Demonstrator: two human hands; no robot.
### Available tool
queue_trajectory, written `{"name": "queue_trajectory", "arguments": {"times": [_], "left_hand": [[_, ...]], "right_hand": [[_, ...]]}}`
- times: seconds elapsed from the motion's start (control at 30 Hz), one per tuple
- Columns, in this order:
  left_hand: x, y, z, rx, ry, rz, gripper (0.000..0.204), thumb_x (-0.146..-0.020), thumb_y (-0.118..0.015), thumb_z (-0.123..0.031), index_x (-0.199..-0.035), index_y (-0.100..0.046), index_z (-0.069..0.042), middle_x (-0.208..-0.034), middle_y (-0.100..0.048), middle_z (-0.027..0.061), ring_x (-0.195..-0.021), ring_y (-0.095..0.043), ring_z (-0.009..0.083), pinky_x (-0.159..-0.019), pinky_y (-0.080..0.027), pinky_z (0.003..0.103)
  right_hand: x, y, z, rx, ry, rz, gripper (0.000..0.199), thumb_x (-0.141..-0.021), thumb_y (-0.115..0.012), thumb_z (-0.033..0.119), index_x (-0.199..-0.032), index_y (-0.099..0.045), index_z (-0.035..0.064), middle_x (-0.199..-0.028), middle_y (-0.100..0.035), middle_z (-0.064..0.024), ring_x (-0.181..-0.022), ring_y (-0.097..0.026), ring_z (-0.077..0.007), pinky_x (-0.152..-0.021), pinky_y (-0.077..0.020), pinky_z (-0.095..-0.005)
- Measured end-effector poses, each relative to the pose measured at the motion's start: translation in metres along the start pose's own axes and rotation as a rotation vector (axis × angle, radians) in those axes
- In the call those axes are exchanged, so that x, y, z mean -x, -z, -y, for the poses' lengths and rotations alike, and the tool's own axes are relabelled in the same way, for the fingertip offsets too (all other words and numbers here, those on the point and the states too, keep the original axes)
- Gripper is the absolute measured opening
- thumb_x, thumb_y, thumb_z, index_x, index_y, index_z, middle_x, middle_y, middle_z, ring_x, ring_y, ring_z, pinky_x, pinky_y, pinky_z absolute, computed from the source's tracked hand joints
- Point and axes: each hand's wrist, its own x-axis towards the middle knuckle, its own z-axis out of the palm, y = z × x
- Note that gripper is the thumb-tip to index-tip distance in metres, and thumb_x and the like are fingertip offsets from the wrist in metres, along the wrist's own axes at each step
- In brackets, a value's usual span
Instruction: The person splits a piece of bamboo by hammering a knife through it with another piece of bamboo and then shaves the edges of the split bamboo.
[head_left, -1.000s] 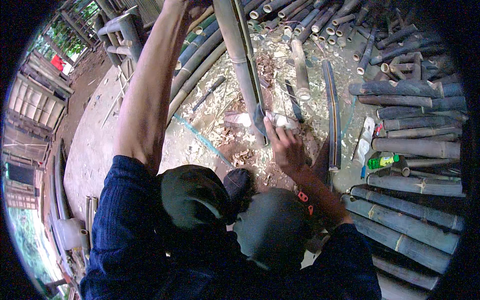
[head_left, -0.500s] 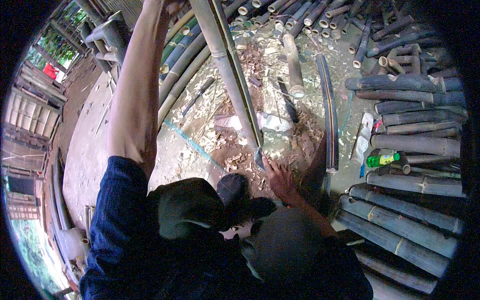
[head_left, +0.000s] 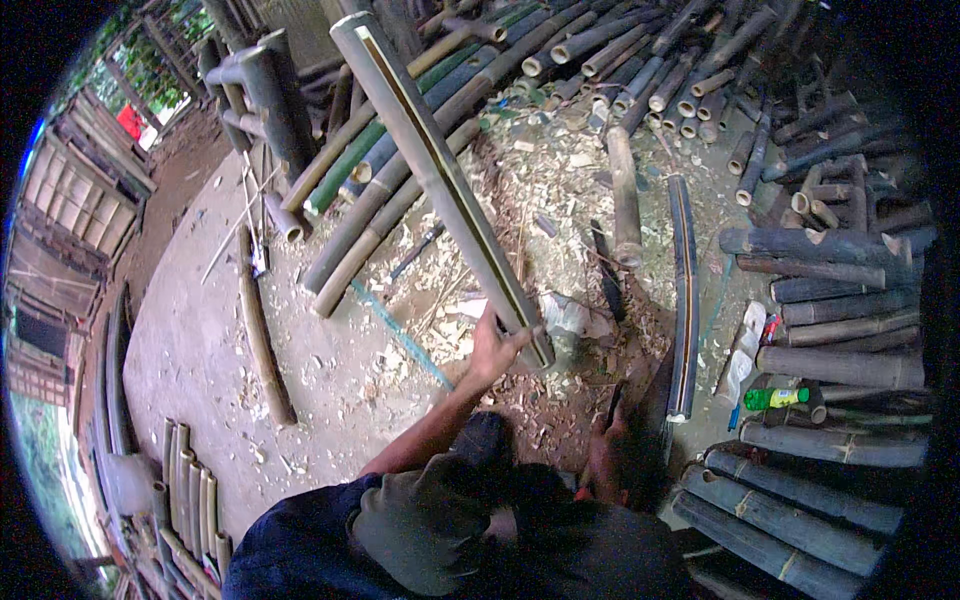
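A long bamboo pole [head_left: 425,165] with a narrow slot cut along its length slants from the upper left down to the middle. Close to its lower end, my left hand [head_left: 492,350] is closed round it, thumb across the slotted face. My right hand [head_left: 606,452], in shadow by my knees, is closed on a knife whose dark blade [head_left: 616,402] points away from me. The knife is apart from the pole, and its handle is hidden in my fingers.
Wood shavings cover the ground. A slotted bamboo piece [head_left: 683,300] lies to the right, near stacked bamboo [head_left: 840,370] and a green bottle [head_left: 775,398]. A chisel-like tool [head_left: 417,250] and a dark bar [head_left: 607,270] lie ahead. More bamboo poles [head_left: 390,190] lie behind the held pole.
My left hand, earlier far up the pole, now grips its lower end. The pole's whole length has come into view. My right hand has drawn the knife back from the pole, toward my lower right.
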Motion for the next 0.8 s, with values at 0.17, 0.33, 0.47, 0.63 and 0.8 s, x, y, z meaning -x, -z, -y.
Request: {"name": "queue_trajectory", "arguments": {"times": [0.17,0.33,0.47,0.63,0.8], "left_hand": [[-0.033,0.072,-0.007,0.025,-0.003,-0.110,0.074,-0.074,-0.085,-0.016,-0.132,-0.045,0.007,-0.114,-0.064,0.0210,-0.095,-0.065,0.0310,-0.086,-0.054,0.042],[-0.048,0.194,-0.015,-0.659,-0.070,-0.108,0.049,-0.071,-0.084,-0.037,-0.088,-0.065,0.006,-0.078,-0.068,0.0186,-0.073,-0.068,0.0232,-0.067,-0.052,0.041],[-0.072,0.267,0.036,-0.869,0.057,-0.079,0.047,-0.070,-0.081,-0.034,-0.094,-0.064,0.003,-0.084,-0.066,0.0246,-0.080,-0.066,0.0394,-0.072,-0.050,0.047],[-0.079,0.295,0.049,-0.889,-0.428,-0.691,0.064,-0.076,-0.079,-0.031,-0.126,-0.055,0.000,-0.120,-0.059,0.0251,-0.109,-0.058,0.0397,-0.096,-0.046,0.045],[0.044,0.452,0.119,-1.346,0.662,-0.827,0.068,-0.076,-0.070,-0.046,-0.123,-0.061,0.002,-0.117,-0.063,0.0205,-0.108,-0.060,0.0347,-0.092,-0.048,0.047]], "right_hand": [[-0.032,-0.056,-0.050,0.124,0.291,-0.326,0.056,-0.092,-0.055,0.019,-0.144,-0.041,0.0037,-0.103,-0.067,-0.0267,-0.093,-0.065,-0.0437,-0.082,-0.0517,-0.0472],[-0.043,-0.109,-0.093,-0.035,0.218,-0.198,0.065,-0.091,-0.055,0.017,-0.150,-0.033,0.0028,-0.117,-0.063,-0.0253,-0.108,-0.061,-0.0417,-0.092,-0.0484,-0.0440],[-0.033,-0.100,-0.060,-0.039,0.213,-0.077,0.068,-0.093,-0.058,0.023,-0.151,-0.029,0.0013,-0.145,-0.041,-0.0237,-0.135,-0.038,-0.0382,-0.114,-0.0277,-0.0458],[0.002,-0.016,0.016,0.119,0.038,0.051,0.068,-0.093,-0.057,0.023,-0.151,-0.029,0.0000,-0.151,-0.036,-0.0236,-0.139,-0.035,-0.0379,-0.117,-0.0247,-0.0466],[-0.031,-0.075,-0.045,-0.107,0.216,-0.024,0.077,-0.088,-0.063,0.023,-0.151,-0.026,-0.0001,-0.143,-0.043,-0.0302,-0.131,-0.043,-0.0454,-0.114,-0.0305,-0.0462]]}}
